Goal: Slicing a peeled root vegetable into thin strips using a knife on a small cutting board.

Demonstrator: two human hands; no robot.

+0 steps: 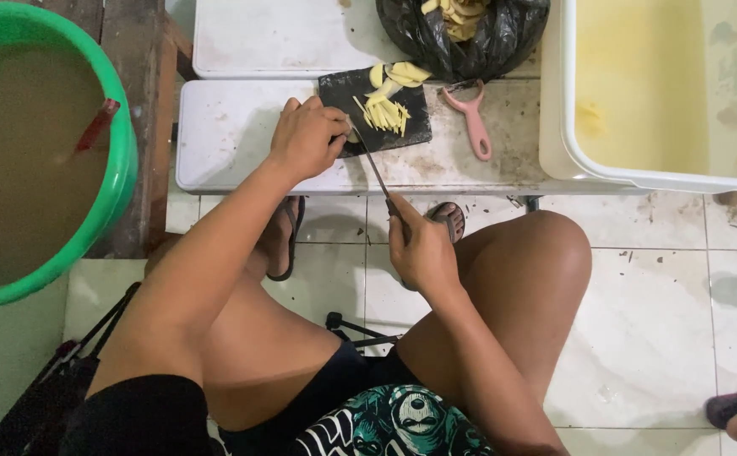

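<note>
Upper centre of frame, on small black cutting board: pale yellow cut sticks done, slices behind uncut | left hand curled over a piece at board's edge | right hand closed on thin knife | pink peeler beside | black bag of peelings above | white plastic tub upper right | green basin upper left.

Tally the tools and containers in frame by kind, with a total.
Knife, in right hand: 1
Peeler, pink: 1
Cutting board, black, under left hand: 1
Tub, white: 1
Basin, green: 1
Bag, black: 1
Total: 6
</note>
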